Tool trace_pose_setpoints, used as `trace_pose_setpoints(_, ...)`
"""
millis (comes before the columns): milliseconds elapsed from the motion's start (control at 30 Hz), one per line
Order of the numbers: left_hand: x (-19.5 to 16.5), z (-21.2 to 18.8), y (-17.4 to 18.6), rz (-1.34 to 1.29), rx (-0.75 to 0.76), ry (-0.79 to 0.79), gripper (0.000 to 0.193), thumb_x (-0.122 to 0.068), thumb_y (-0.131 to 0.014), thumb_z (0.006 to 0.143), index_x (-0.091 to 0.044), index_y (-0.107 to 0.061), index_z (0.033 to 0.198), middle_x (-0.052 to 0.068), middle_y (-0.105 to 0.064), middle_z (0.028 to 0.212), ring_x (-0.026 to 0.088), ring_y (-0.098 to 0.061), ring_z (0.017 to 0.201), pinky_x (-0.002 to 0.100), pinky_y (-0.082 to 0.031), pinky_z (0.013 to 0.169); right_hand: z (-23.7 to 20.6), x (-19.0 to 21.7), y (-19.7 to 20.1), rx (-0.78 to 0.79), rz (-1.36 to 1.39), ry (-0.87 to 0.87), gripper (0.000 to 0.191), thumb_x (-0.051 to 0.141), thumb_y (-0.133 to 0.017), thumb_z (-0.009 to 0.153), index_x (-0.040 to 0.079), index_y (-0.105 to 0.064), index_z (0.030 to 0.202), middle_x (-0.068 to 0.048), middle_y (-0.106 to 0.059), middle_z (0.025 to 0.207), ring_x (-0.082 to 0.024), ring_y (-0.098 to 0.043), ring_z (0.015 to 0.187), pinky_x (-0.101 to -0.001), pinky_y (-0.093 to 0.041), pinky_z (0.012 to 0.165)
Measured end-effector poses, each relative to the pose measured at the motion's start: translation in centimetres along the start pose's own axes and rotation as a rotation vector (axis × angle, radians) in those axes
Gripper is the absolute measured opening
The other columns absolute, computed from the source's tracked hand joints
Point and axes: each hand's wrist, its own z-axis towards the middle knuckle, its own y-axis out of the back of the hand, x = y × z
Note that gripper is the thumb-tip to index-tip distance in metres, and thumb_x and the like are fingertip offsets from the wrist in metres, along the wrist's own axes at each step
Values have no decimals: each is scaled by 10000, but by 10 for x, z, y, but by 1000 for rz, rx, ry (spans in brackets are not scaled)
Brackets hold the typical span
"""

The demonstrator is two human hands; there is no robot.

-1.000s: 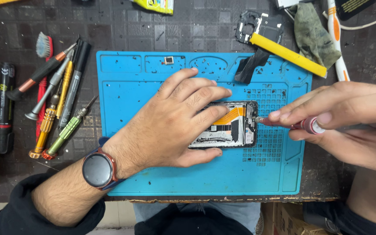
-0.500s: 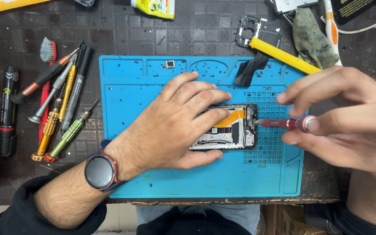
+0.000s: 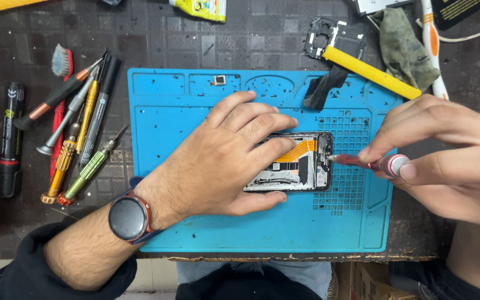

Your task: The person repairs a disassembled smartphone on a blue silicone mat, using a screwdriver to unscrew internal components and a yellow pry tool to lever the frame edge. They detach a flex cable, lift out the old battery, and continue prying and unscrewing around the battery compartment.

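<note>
Your left hand (image 3: 223,161) lies flat, fingers spread, pressing down on the opened phone (image 3: 298,162), which rests back-off on the blue repair mat (image 3: 195,222), toward its right half. Your right hand (image 3: 445,161) is pinched shut on a slim red screwdriver (image 3: 365,162), fingertips around the shaft and a finger against its pale end cap, with the tip touching the phone's right end.

The phone looks light and stiff but fragile: an orange flex ribbon (image 3: 301,151) and bare boards are exposed, so it is best held by the frame edges or pinned from above on its covered part, as your palm does now, and kept clear of the ribbon. The screwdriver is thin and smooth; a fingertip grip near the tip should steady it.

The mat has shallow moulded trays along its top edge. One holds a small square part (image 3: 219,80); the others show only scattered dark specks, too small to tell whether they are screws. A black strip (image 3: 320,89) lies across the trays at the right.

On the tabletop (image 3: 156,39) left of the mat lies a row of screwdrivers (image 3: 79,144), a red-handled brush (image 3: 60,66) and a black pen-like tool (image 3: 11,139). Above the mat are a yellow-handled tool (image 3: 370,72), a black phone frame piece (image 3: 331,36) and a grey-green rag (image 3: 404,47). A dark watch (image 3: 128,218) sits on your left wrist.
</note>
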Motion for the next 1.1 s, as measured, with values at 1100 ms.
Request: trace_pose_setpoints(1100,0,1,2,3,2,-24,595,-463,-800,823,-41,-640,1211,92,-605,1228,286,-567,1166,469,-428,1047,-4,-2,-3,-85,20,-13,337,-11,-787,751,64,-547,975,-156,-696,992,-324,-741,1011,-454,-637,890)
